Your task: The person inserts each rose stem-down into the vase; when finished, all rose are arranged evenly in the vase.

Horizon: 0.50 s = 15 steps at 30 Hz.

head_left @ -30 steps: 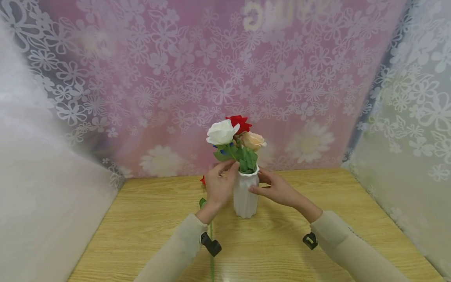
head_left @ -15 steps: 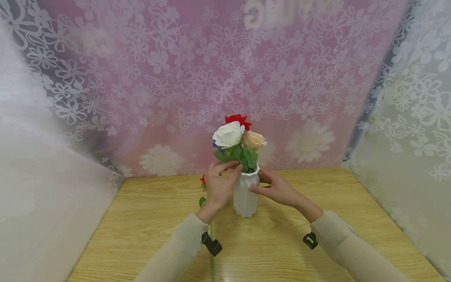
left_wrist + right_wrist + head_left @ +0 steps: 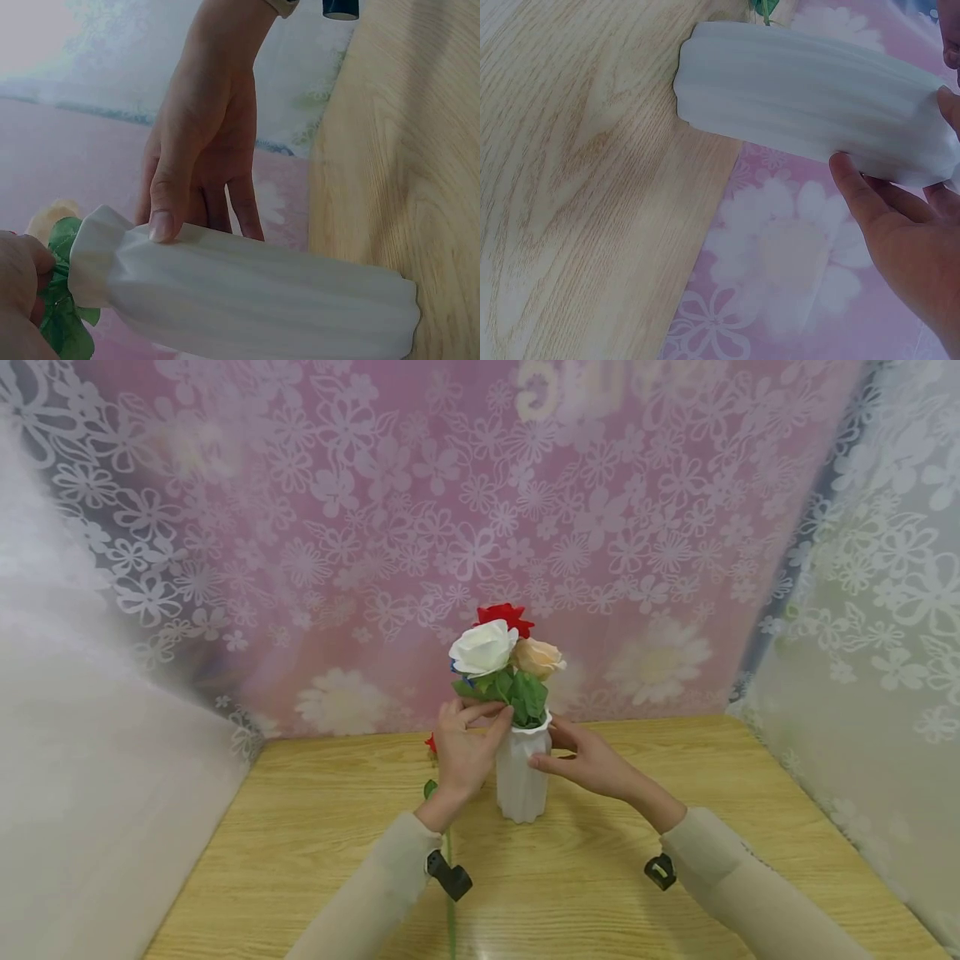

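Note:
A white fluted vase (image 3: 522, 785) stands upright on the wooden table. My right hand (image 3: 596, 764) holds it by the upper right side, thumb in front and fingers behind; the right wrist view shows fingertips along the vase wall (image 3: 802, 97). At the rim's left, my left hand (image 3: 461, 756) pinches the stem of a white rose (image 3: 483, 649) between thumb and fingers. Behind that bloom is a red rose (image 3: 510, 617), with a peach rose (image 3: 538, 657) to the right and a bit of blue flower (image 3: 456, 668) to the left. Green leaves (image 3: 528, 697) fill the vase mouth.
Another flower lies on the table left of the vase: its red bloom (image 3: 431, 743), a leaf (image 3: 430, 788) and long green stem (image 3: 452, 918) show around my left arm. Patterned curtains (image 3: 337, 568) hang behind and at both sides of the wooden table (image 3: 300, 827).
The white rose has shifted slightly right and down, nearer the peach rose, as my left fingers moved a little toward the rim. My right hand and the vase have stayed put.

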Motion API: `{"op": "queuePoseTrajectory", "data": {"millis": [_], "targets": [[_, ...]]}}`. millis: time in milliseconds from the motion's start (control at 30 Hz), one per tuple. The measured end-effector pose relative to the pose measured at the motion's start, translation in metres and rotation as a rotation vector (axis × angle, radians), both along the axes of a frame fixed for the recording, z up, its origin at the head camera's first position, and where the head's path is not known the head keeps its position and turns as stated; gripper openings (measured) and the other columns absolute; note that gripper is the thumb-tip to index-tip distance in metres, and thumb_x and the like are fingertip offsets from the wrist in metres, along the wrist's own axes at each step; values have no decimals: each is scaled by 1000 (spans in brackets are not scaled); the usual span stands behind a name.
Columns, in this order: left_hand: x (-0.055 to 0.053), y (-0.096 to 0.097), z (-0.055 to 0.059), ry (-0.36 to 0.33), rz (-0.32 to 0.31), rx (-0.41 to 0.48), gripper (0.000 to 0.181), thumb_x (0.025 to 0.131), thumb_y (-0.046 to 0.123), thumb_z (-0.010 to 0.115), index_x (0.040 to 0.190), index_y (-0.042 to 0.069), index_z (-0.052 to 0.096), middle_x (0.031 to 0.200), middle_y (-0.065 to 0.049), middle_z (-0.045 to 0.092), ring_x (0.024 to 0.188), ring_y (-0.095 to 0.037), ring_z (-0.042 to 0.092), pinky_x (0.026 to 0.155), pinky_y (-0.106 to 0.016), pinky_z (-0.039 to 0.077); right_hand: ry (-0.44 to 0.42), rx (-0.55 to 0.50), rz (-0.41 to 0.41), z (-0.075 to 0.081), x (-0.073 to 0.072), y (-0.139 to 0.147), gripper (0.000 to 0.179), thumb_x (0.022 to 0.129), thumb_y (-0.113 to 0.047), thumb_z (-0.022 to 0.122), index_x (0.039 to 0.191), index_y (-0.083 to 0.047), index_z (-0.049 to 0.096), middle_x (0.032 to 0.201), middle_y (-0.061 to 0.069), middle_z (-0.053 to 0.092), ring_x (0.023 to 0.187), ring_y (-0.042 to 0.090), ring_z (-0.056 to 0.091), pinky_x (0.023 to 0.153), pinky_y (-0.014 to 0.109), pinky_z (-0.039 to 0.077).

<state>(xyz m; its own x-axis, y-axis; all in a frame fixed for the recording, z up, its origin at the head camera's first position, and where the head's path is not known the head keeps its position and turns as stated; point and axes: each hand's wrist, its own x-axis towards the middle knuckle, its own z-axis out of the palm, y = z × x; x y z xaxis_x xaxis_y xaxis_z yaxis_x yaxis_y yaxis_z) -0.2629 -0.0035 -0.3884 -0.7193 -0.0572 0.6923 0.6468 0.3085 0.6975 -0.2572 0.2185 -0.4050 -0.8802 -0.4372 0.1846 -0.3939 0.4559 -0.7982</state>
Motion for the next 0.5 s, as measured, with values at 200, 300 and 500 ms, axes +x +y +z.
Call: {"op": "queuePoseTrajectory", "data": {"millis": [200, 300, 500], "targets": [[1, -3, 0, -23, -28, 13, 13, 91, 21, 84, 96, 9, 86, 95, -9, 72, 90, -29, 59, 82, -47, 49, 10, 12, -9, -1, -1, 0, 85, 101, -33, 74, 169, -25, 24, 157, 16, 54, 140, 41, 57, 104, 53, 59], [1, -5, -5, -20, -43, 23, 12, 91, 19, 85, 97, 8, 86, 94, -9, 72, 89, -27, 61, 79, -40, 49, 13, 21, -24, -1, -1, 0, 86, 100, -34, 74, 169, -24, 24, 156, 16, 55, 140, 40, 58, 103, 52, 59], [0, -10, -15, 7, -29, 25, 11, 92, 19, 84, 98, 10, 85, 91, -7, 74, 86, -25, 64, 65, -33, 47, 15, 32, -32, 0, 0, -1, 85, 101, -35, 74, 169, -25, 24, 156, 17, 55, 140, 41, 57, 104, 54, 58]]}}
